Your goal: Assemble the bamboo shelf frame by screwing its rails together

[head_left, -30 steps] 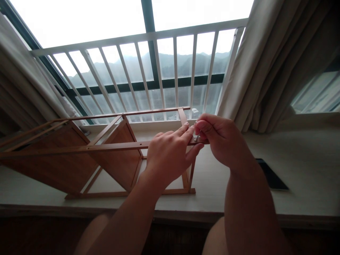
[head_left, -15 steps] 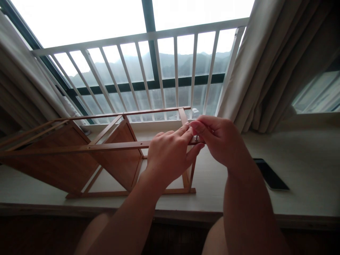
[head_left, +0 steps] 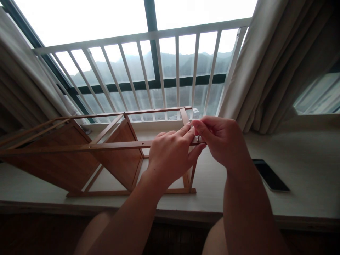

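Note:
A brown wooden shelf frame (head_left: 119,145) lies on its side, its slatted panels tilted between the rails. Near the right end of its upper front rail, my left hand (head_left: 170,152) is wrapped over the wood, thumb along the near side and fingertips on the far side. My right hand (head_left: 219,140) pinches just above that rail end. Under its fingertips a short, thin metal shaft (head_left: 198,138) stands upright at the rail; whether it is a screw or the end of a hex key cannot be made out. The fingers hide its upper part.
The frame rests on a pale ledge (head_left: 220,198) with a front edge near my knees. A dark phone (head_left: 270,175) lies right of my right forearm. Behind are a white railing (head_left: 177,71), a window, and curtains (head_left: 255,71) on both sides.
The right hand's fingers have shifted very slightly, and a little more of the metal shaft shows below them. The left hand keeps its hold; the view has moved a touch.

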A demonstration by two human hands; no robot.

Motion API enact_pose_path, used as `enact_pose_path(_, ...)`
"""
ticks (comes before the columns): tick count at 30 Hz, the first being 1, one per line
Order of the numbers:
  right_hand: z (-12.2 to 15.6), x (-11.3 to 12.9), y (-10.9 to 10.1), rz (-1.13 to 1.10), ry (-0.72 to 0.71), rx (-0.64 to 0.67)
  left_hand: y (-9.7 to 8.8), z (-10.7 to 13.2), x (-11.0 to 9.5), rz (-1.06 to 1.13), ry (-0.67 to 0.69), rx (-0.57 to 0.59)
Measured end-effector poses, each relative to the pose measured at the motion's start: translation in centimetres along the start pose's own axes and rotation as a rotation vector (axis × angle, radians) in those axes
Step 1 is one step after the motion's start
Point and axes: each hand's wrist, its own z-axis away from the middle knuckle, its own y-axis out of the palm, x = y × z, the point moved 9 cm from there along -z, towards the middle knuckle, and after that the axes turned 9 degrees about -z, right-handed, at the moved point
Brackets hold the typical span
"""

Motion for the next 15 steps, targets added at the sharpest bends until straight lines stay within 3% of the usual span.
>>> enact_pose_path(15,0.12,0.62,-0.30,0.129,-0.009,-0.083,0.05,0.07,0.02,0.002,0.010,-0.021)
